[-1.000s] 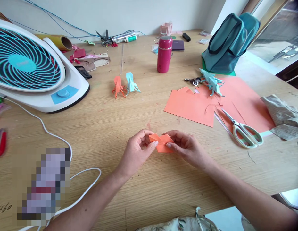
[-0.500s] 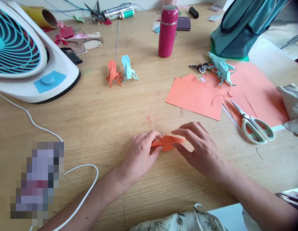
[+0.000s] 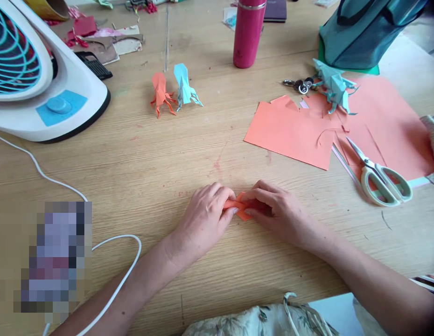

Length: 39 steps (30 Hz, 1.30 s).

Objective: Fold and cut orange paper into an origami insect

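A small folded piece of orange paper [image 3: 242,205] lies on the wooden table [image 3: 203,149] near its front edge. My left hand [image 3: 206,217] pinches its left end with curled fingers. My right hand [image 3: 278,212] presses down on its right part, fingers closed over it, so most of the paper is hidden. Both hands rest low on the table and meet at the paper.
Two folded paper figures, orange [image 3: 160,93] and light blue [image 3: 185,88], stand further back. Orange sheets [image 3: 294,135] with scissors [image 3: 381,175] and a teal paper figure [image 3: 334,86] lie right. A fan [image 3: 35,79] with a white cable [image 3: 108,247] sits left; a pink bottle [image 3: 248,32] and teal bag [image 3: 364,28] behind.
The paper was held slightly up between both hands, then laid on the table. My right hand has closed over it and moved left. The view has tilted downward.
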Tool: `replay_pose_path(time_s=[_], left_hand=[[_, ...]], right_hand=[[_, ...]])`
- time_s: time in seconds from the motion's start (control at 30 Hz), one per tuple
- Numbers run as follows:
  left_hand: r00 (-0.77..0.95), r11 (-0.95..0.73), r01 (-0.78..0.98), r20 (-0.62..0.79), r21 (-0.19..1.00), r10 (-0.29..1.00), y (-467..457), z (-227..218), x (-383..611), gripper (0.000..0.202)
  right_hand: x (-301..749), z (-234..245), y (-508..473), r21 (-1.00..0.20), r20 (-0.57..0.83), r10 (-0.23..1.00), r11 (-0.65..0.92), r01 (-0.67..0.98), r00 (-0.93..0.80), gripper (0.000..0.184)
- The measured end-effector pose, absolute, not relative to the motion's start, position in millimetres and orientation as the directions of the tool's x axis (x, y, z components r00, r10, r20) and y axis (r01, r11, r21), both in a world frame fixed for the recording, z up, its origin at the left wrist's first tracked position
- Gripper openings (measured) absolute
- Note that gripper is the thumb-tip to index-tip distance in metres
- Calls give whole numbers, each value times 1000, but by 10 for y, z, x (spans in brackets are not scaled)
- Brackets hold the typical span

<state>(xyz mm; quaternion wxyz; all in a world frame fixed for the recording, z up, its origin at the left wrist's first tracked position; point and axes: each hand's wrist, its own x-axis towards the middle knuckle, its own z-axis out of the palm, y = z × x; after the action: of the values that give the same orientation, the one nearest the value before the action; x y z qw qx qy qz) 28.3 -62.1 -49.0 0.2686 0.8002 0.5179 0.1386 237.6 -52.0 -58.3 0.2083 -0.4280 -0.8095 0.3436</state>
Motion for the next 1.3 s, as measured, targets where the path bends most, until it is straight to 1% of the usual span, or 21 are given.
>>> replay_pose_path(time_s=[0.13,0.27,0.33,0.47,0.67,0.83,1.0,1.13,1.2,1.3], left_hand=[[404,-275,733,-73,623,912,-593,-476,282,17],[400,-247,720,-97,648,911,-566,-458,295,11],[423,-271,729,-103,629,900,-550,-454,301,8],[447,-298,758,-130,580,885,-504,-449,310,10],[456,-315,783,-149,537,877,-450,-427,323,12],[488,-363,754,-97,548,868,-470,-454,294,13],[541,-467,708,19,529,841,-526,-498,252,12],[603,-577,688,95,440,792,-570,-507,225,8],[627,-621,685,125,382,769,-591,-507,215,11],[639,-655,682,169,327,750,-627,-514,199,16]], right_hand=[[2371,-566,-517,-741,20,839,377,555,-543,13],[2363,-559,-512,-740,5,839,369,562,-544,8],[2352,-555,-511,-737,8,840,371,564,-543,8],[2313,-551,-514,-728,14,853,366,579,-521,12],[2255,-547,-512,-702,14,872,357,616,-489,12],[2257,-539,-501,-679,21,862,384,625,-507,14],[2327,-524,-474,-688,26,830,420,593,-557,16],[2414,-533,-446,-721,48,798,444,532,-601,18],[2457,-544,-426,-737,61,780,456,499,-623,18],[2507,-547,-389,-745,52,749,470,474,-660,17]])
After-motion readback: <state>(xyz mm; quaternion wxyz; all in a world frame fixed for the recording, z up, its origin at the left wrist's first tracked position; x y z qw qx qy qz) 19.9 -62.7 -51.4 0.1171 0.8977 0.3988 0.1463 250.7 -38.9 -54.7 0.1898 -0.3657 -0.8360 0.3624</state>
